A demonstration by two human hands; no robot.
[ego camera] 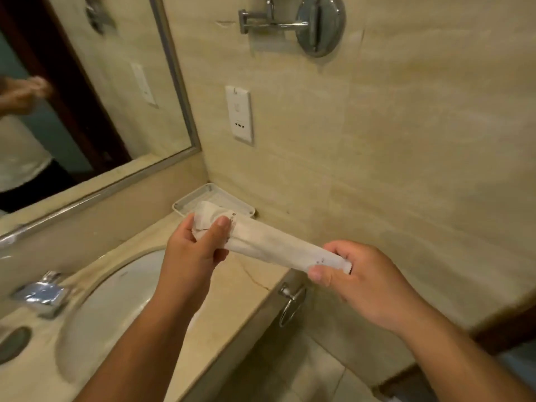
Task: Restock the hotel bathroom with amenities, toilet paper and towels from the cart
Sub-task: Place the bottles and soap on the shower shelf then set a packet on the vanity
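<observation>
Here, a long white paper packet (269, 246) is held level between two hands above the back corner of a pale stone bench (232, 274). The far end is pinched by the left hand (194, 250), thumb on top and fingers (190, 224) curled beneath. The near end is gripped by the right hand (362, 282), its fingers curled round the wrapper. The far end of the packet hangs just over a shallow white tray (232, 200), which is tucked into the corner where the two walls meet. What is inside the wrapper cannot be told.

The step in hand is judged to be setting this amenity in the tray. To do it well, the packet should be lowered flat, lined up with the tray and kept inside its rim. The right hand's end is best let go last, so that the packet is not tipped toward the basin. The paper looks thin, so a light hold is advised.

The bench is beige marble, with an oval white basin (116, 300) sunk in at the left and a chrome tap (43, 291) beside it. A framed mirror (72, 97) is fixed above. On the tiled side wall a white socket plate (239, 114) and a round chrome shaving mirror (320, 24) are seen. A chrome towel ring (291, 303) is hung below the bench edge.
</observation>
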